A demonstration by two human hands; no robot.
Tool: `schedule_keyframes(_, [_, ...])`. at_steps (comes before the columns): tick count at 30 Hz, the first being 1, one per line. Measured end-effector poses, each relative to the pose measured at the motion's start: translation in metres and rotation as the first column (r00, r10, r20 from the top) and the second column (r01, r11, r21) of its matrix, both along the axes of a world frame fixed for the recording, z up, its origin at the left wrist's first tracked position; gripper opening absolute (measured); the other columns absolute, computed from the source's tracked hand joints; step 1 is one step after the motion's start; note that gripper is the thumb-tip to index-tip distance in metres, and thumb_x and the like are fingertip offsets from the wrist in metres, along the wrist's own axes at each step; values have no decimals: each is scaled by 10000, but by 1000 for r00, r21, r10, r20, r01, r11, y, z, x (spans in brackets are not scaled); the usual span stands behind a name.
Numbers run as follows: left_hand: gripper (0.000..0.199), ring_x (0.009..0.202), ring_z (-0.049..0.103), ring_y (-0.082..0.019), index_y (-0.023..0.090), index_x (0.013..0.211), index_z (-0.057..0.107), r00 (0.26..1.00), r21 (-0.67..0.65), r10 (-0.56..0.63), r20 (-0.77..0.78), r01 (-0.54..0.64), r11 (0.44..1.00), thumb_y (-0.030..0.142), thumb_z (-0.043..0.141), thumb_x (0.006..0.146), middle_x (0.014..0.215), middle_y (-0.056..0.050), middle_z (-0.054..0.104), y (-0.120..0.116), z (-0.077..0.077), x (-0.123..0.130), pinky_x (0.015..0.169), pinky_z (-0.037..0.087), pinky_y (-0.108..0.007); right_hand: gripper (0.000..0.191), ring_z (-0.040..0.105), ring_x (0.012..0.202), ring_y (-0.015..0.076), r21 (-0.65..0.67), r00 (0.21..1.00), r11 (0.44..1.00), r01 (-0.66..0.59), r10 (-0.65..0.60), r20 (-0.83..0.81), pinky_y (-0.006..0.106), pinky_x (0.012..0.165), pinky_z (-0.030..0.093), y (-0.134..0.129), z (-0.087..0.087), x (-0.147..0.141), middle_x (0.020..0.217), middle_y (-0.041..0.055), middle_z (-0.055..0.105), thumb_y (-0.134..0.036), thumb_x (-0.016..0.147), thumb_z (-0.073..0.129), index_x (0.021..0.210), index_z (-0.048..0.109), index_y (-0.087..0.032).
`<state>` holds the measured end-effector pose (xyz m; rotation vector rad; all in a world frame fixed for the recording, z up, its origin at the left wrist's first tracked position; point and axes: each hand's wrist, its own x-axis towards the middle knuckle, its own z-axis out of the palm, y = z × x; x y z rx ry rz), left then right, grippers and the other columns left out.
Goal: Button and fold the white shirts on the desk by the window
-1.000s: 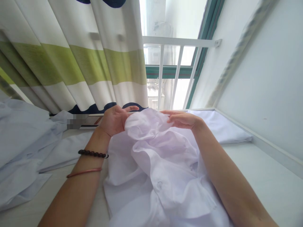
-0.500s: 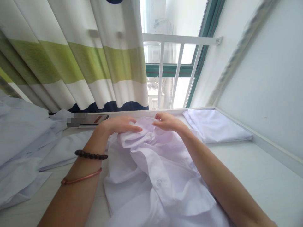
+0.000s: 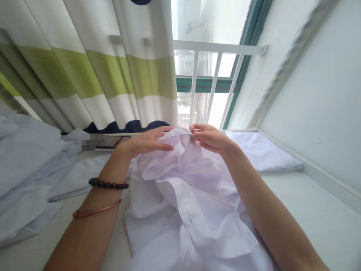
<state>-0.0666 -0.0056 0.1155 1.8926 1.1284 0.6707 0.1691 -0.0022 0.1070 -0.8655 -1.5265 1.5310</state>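
A white button-up shirt (image 3: 186, 203) lies rumpled on the pale surface before me, its buttoned front facing up. At its far end my right hand (image 3: 207, 137) pinches the raised edge of the cloth between thumb and fingers. My left hand (image 3: 150, 142) is at the opposite side of that edge, thumb on the near side and fingers behind, with the fabric between them. Between the two hands the cloth is lifted into a small peak. A dark bead bracelet and a copper-coloured bangle are on my left wrist and forearm.
More white garments (image 3: 25, 169) are heaped at the left. A phone (image 3: 113, 142) lies beyond my left wrist. A folded white garment (image 3: 262, 152) rests at the far right. Behind are a striped curtain (image 3: 113, 71), a white railing (image 3: 217, 46) and a window; a wall stands at right.
Both hands have risen slightly, lifting the shirt's far edge into a peak. My right hand has moved a little right and turned, and its fingers now close on the edge.
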Motion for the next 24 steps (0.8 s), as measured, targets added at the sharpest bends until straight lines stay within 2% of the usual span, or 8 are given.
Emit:
schedule_keyframes(3, [579,915,632,-211,245,1306,573,997,25,30,74,-31,999,371,711,758,1130,-81,671,-6,5,13,727,489,-261,249,507,630,110,43,999,998,41,-41,16,233,580,395,1,-4,-4,682,-37,547,-121,624,562,859,551,-204])
schedule_keyframes(6, [379,814,615,-185,141,1083,700,996,83,38,80,-44,996,401,638,814,945,-74,711,-8,6,21,671,460,-233,201,503,644,111,139,995,990,37,-49,85,234,588,388,2,-7,-6,717,-25,551,-121,660,513,836,573,-195])
schedule_keyframes(10, [285,726,603,-158,157,883,726,990,160,135,47,-141,977,413,630,803,832,-33,703,-6,4,22,586,422,-201,84,455,615,102,189,972,982,-3,-41,229,227,552,348,0,-6,-7,697,-24,517,-253,780,571,837,592,-194])
schedule_keyframes(13, [252,697,626,-170,169,843,730,985,52,128,113,-134,990,402,680,762,801,-37,707,-4,2,20,577,447,-215,228,409,573,92,236,946,971,26,-100,309,221,498,292,-2,-4,-8,672,-31,490,-418,812,625,844,580,-196])
schedule_keyframes(17, [276,698,659,-187,164,929,736,958,-198,26,285,33,980,352,747,726,825,-56,726,-5,2,16,615,510,-254,307,403,545,87,273,940,960,66,-152,306,218,471,274,-3,-2,-8,647,-33,486,-507,840,586,825,566,-201])
schedule_keyframes(22, [413,781,679,-190,136,1157,673,921,-296,-51,385,176,939,255,742,767,917,-87,741,-6,2,11,692,538,-267,358,484,627,96,305,942,951,-56,-51,333,213,512,356,-7,2,-1,755,-28,546,-457,724,731,949,584,-220])
schedule_keyframes(24, [442,776,679,-184,123,1195,655,921,-317,-69,384,202,927,238,739,776,940,-101,742,-6,2,8,682,541,-259,337,513,687,106,339,944,938,-65,-52,325,214,550,384,-8,4,2,776,-23,547,-415,707,748,931,603,-209])
